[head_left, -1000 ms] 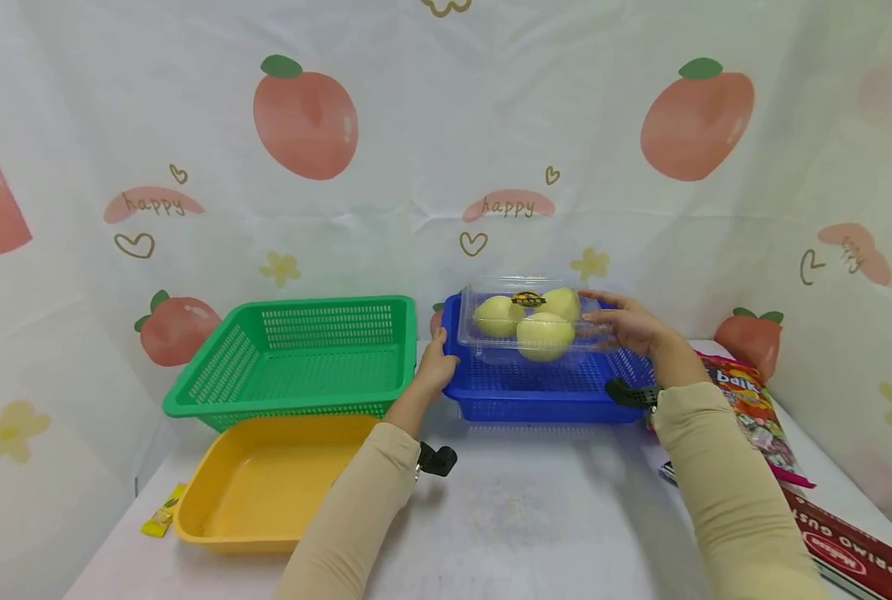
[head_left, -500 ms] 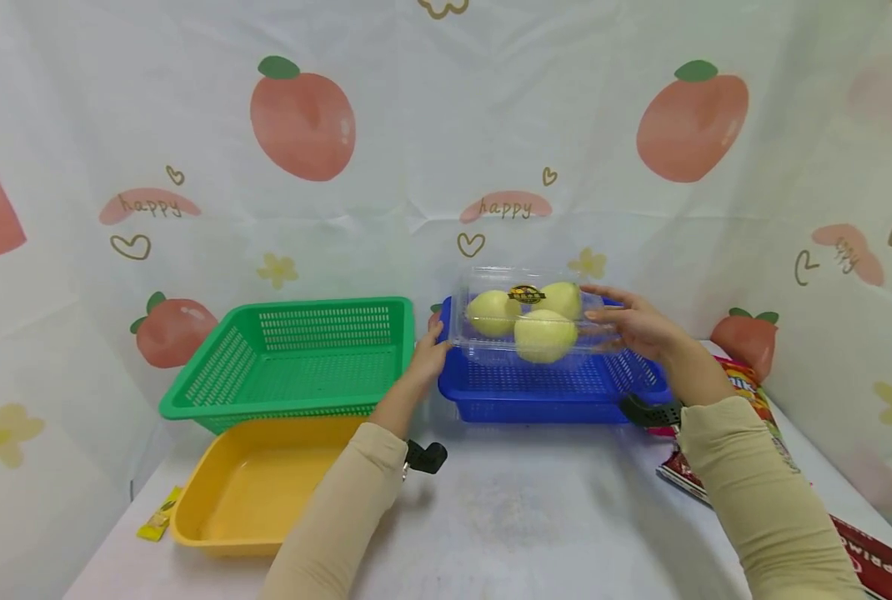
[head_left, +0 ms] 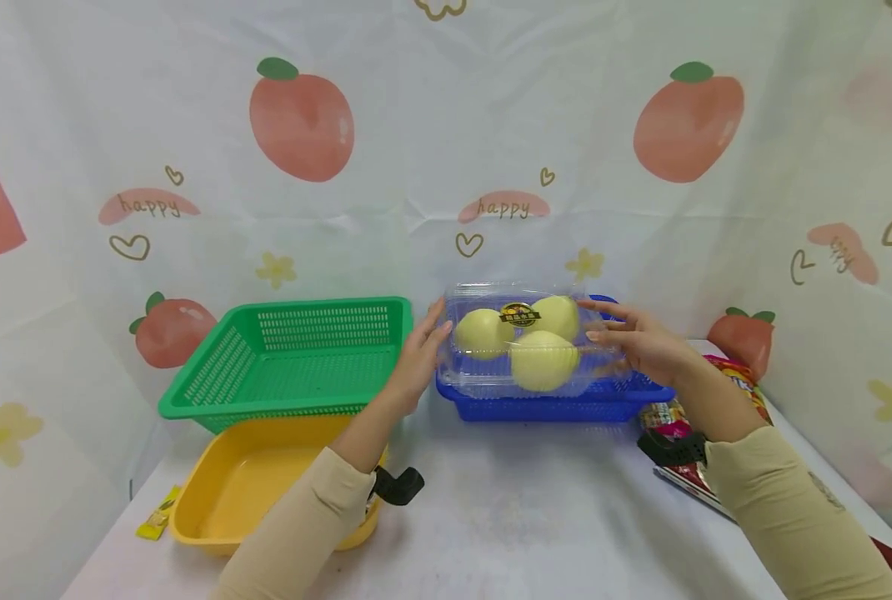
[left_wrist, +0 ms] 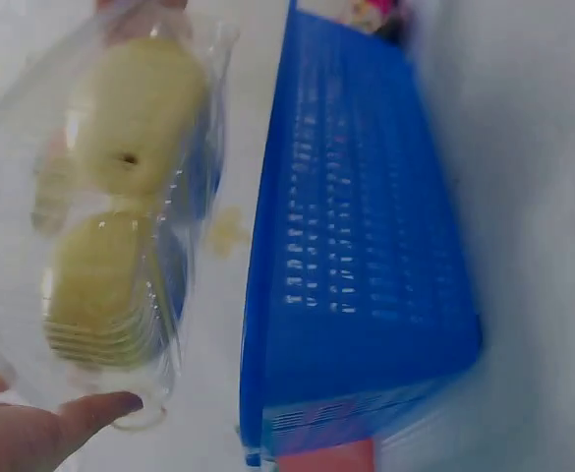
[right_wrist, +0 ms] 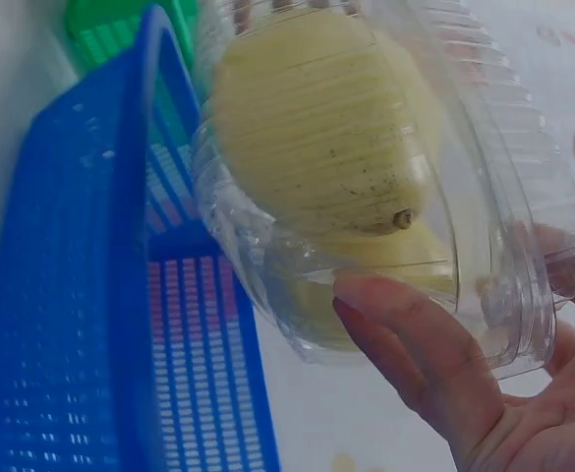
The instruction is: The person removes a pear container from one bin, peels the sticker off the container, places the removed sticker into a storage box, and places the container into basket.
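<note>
Clear plastic box (head_left: 483,381) of pale fruit (head_left: 544,361), hands left (head_left: 418,358) and right (head_left: 644,346) clamped on opposite ends (for balance, I'd guess), held above the blue basket (head_left: 543,409).

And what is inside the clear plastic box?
The box holds three pale yellow fruits, probably pears. The front fruit partly covers the rear one; the dark label hides a little too.
</note>
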